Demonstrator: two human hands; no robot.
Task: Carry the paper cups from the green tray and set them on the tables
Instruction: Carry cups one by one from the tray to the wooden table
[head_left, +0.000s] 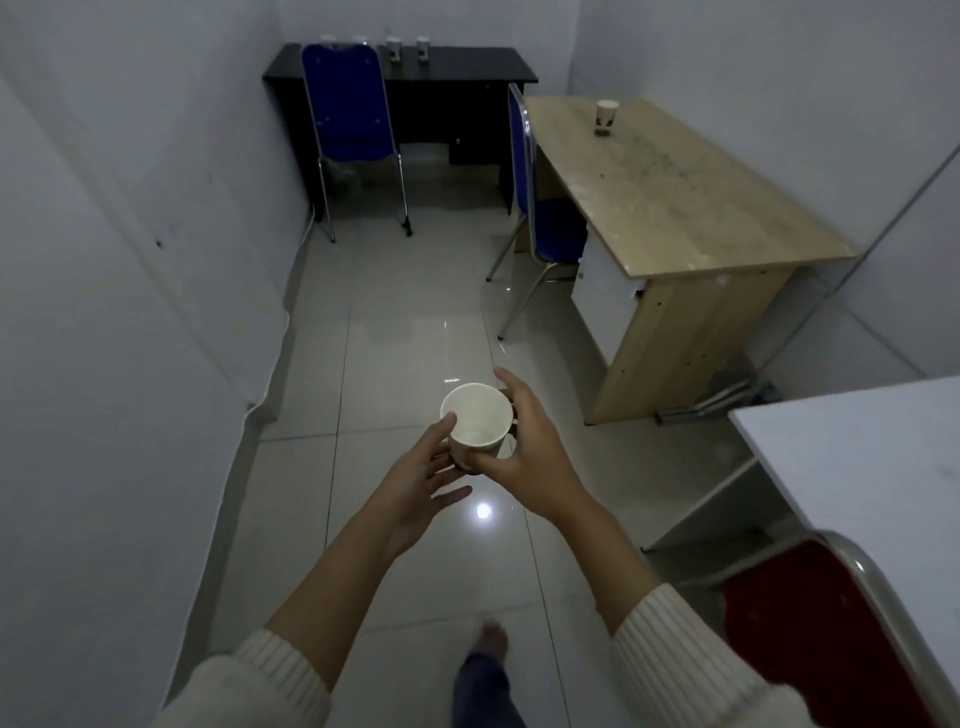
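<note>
Tiled floor (395, 343); both hands (415, 483) hold 1 paper cup (475, 415).

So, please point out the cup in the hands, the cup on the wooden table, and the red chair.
held cup (475, 415), head view, inner wall.
wooden-table cup (605, 117), head view, side.
red chair (810, 639), head view, backrest.

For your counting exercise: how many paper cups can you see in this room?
6: four on the black desk at; one on the wooden table; one held in both hands. The blue chair may hide more.
</note>
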